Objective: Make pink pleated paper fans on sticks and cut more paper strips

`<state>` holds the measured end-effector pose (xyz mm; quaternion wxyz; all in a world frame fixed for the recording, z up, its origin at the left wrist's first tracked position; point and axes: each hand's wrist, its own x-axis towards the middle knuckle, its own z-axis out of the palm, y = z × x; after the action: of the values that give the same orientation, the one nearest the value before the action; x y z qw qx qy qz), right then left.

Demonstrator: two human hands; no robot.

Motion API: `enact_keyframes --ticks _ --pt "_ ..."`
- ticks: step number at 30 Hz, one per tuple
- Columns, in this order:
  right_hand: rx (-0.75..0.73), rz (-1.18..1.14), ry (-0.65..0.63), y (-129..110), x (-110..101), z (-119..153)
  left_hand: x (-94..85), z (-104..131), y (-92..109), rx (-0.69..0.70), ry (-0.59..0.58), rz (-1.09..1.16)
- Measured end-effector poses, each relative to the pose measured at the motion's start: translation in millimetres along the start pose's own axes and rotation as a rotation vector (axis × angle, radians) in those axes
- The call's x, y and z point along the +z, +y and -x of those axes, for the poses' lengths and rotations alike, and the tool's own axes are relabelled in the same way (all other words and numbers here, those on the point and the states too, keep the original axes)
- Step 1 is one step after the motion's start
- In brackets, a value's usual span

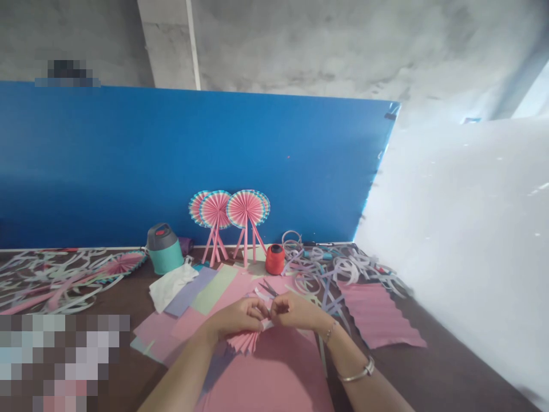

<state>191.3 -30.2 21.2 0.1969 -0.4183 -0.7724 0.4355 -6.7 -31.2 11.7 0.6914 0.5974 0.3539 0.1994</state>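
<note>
both hands, left (242, 316) and right (295, 311), pinched shut on the pleated fan (246, 341); a loosened pinch could have let its folds spring open.

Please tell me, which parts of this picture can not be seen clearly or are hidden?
Head view, the only one:
- The pleated pink paper fan: its top is covered by the left hand and right hand.
- Whether thread is between the fingers: too small to tell.
- The table's lower left corner and a patch above the blue board: blurred out.
- The scissors: partly behind the hands.
</note>
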Motion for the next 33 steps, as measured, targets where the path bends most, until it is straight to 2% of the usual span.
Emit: enact_keyframes --ticks 14,21,27,33 --pt "-0.006 0.071 0.046 -1 1 0 4.3 -2 1 0.024 0.1 -0.072" --pt "0.024 0.038 0.082 12 -1 -1 5.2 0 4 0.025 0.115 -0.071" --pt "0.104 -0.034 0.079 14 -5 0 5.1 2 6 0.014 0.094 -0.024" --pt "0.088 -0.059 0.014 11 -4 0 2.3 5 10 -0.01 0.031 -0.018"
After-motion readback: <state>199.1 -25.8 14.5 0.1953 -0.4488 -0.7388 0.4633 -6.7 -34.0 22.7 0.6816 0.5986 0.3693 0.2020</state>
